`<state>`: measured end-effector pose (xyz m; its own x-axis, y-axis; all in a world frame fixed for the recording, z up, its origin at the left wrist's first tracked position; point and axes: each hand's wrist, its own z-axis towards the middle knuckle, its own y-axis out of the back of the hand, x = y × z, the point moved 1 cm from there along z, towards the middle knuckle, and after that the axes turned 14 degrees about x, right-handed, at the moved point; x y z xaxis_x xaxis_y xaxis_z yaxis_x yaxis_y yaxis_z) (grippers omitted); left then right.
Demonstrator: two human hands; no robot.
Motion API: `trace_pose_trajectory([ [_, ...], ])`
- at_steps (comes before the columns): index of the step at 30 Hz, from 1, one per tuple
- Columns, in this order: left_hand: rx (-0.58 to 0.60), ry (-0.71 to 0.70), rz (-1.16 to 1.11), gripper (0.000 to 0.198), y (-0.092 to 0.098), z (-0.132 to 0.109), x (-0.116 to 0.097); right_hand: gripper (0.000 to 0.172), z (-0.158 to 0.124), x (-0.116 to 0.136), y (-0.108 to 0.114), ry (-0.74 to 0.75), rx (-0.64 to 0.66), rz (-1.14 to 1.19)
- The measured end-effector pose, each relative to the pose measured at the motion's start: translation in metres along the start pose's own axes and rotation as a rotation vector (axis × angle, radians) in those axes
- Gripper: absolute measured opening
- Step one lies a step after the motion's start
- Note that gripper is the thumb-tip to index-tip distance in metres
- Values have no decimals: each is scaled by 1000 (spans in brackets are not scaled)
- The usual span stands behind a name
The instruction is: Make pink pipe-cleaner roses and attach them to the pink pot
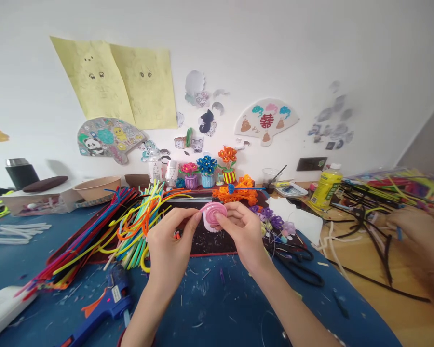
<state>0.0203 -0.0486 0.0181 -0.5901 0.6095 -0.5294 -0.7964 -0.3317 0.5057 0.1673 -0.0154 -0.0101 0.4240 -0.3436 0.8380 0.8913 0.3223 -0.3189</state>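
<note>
A pink pipe-cleaner coil [213, 210], wound in rings with a white underside [210, 225], is held up in front of me. My right hand [245, 234] grips the coil, its thumb pressed on the face and its fingers behind. At the coil's left edge, my left hand [171, 241] pinches the pink strand between thumb and forefinger. Both hands are closed and hover over the dark tray [210, 248]. The fingers hide part of the coil's rim.
A blue glue gun [110, 301] lies at the left front. Bundles of colored pipe cleaners [90, 231] spread beside my left arm. Purple flowers [275, 219] and a yellow bottle [326, 187] stand to the right. Another person's hand [414, 226] works at the far right.
</note>
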Motion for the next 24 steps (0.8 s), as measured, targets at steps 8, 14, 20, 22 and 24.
trace_pose_trajectory([
  [8,26,40,-30,11,-9,-2,3,25,-1,-1,1,-9,2,26],
  [14,34,117,-172,11,-13,-4,8,28,1,-2,0,-39,-7,78],
  [20,42,200,-330,13,-20,-5,13,29,0,0,-2,-59,-14,127],
  [22,42,219,-372,13,-22,-5,11,29,0,0,-2,-62,-18,143],
  [24,36,240,-415,12,-22,-5,9,29,0,-1,-3,-65,-22,162],
])
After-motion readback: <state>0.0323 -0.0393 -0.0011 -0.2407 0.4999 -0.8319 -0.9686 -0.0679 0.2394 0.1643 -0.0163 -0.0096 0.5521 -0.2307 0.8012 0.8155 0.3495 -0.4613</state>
